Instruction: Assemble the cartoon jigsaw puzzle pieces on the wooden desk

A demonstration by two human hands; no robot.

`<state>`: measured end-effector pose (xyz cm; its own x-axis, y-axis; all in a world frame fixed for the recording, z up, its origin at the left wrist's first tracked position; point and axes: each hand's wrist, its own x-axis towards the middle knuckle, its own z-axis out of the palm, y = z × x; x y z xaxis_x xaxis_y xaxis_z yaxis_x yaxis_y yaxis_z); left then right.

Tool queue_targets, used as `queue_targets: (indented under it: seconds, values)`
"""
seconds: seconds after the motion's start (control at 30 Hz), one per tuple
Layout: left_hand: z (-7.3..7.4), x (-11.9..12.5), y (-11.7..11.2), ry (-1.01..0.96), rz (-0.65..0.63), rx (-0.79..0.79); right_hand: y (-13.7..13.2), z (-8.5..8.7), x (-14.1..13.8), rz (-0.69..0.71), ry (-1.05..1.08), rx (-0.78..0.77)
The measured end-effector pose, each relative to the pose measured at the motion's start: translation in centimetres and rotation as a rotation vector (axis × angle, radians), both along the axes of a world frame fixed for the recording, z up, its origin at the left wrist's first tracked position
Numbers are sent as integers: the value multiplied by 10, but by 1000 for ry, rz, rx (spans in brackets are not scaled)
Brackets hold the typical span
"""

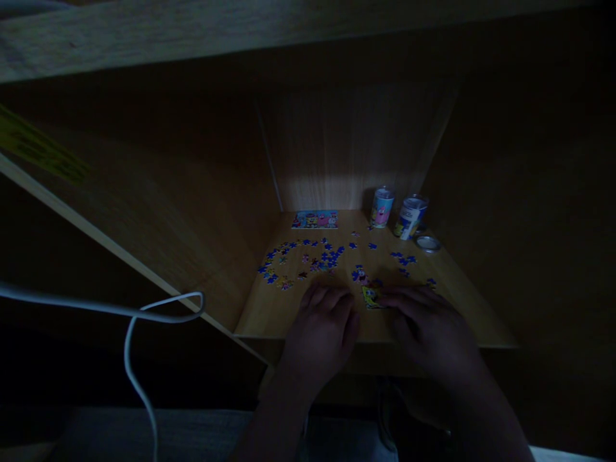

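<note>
You're facing a dim wooden shelf. Toward one o'clock its back panel catches faint light; a brown side panel stands at ten, a darker wall at three. A thick upper board spans twelve.

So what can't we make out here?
Yellow puzzle section, right side: head view, behind right hand.
Left hand, palm: head view, hidden by its back.
Right can, print: head view, too small, dim.
White cable, ends: head view, cut by left and bottom edges.
</note>
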<state>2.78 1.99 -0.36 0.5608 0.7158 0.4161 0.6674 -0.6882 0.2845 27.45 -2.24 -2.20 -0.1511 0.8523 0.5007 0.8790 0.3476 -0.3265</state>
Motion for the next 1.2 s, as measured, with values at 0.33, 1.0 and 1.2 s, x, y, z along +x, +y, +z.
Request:
queue_targets:
  seconds: [0.33,1.0,1.2]
  values:
    - [-9,6,1,-66,57,155,0,-4,2,-19,131,6]
    - [-31,2,-3,-235,60,489,183,83,8,-201,-451,-464]
    - [-32,4,-3,-258,68,501,201,66,4,-257,-521,-525]
